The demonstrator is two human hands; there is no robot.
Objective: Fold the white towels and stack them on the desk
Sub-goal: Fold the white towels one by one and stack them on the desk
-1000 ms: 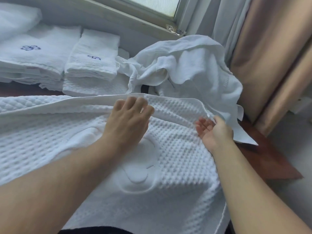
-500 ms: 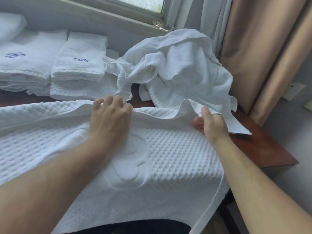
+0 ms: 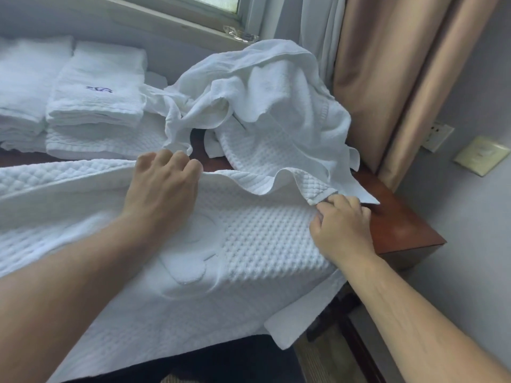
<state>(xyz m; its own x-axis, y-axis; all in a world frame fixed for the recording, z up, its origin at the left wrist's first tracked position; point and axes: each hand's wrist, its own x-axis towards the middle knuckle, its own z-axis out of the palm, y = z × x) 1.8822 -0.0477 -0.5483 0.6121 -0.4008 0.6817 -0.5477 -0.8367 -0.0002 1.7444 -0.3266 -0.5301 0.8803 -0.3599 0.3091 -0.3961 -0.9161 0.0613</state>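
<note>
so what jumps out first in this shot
A white waffle towel spreads across the near desk, the left hand gripping its far edge and the right hand pinching its right corner. Behind it a crumpled towel heap sits by the curtain, with folded stacks at far left.

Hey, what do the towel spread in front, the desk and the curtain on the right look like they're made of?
The spread towel looks like matte white cotton: raised waffle weave, soft ripples. The desk seems glossy reddish-brown wood or veneer, with sheen on top. The curtain is probably tan woven fabric, slightly satiny, in long folds.
</note>
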